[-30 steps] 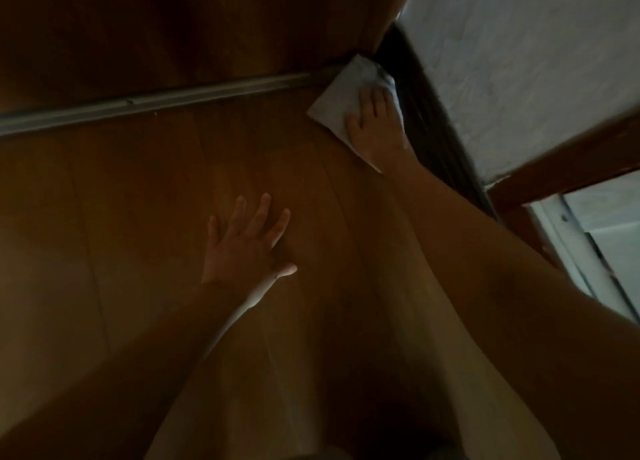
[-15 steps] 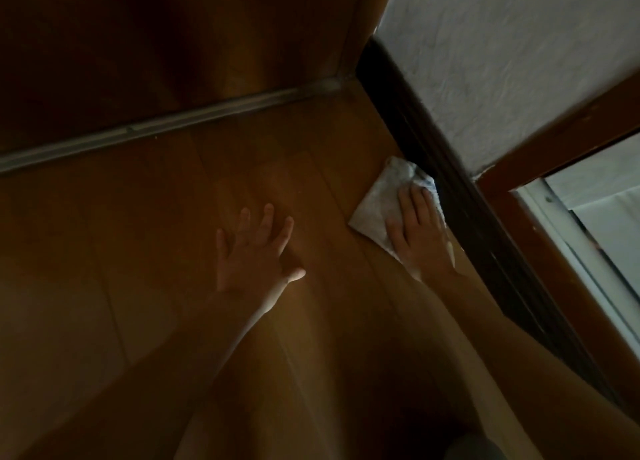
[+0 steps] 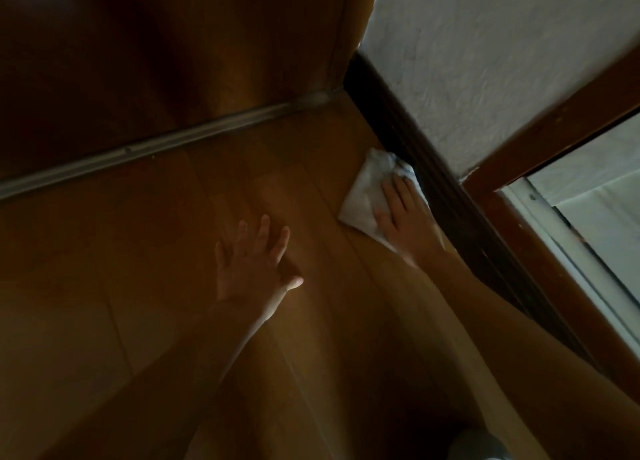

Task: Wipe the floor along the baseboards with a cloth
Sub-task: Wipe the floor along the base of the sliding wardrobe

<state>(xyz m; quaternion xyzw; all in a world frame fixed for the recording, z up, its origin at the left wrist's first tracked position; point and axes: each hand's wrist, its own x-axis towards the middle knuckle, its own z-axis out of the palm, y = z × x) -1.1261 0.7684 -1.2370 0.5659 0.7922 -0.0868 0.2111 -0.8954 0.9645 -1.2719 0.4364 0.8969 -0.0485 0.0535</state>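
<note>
A white cloth [image 3: 365, 189] lies flat on the wooden floor [image 3: 173, 217], its far edge against the dark baseboard [image 3: 398, 120] on the right. My right hand [image 3: 405, 213] presses down on the cloth with straight fingers, right beside the baseboard. My left hand [image 3: 254, 262] rests flat on the bare floor with fingers spread, well left of the cloth.
A metal threshold strip [image 3: 156, 144] runs along the base of a dark wooden door [image 3: 173, 44] at the back. A white textured wall [image 3: 502, 61] rises above the baseboard. A brown door frame [image 3: 554, 120] and a white sill [image 3: 571, 251] lie at the right.
My right hand has slid the cloth back from the corner along the baseboard towards me. My left hand has stayed planted on the floor.
</note>
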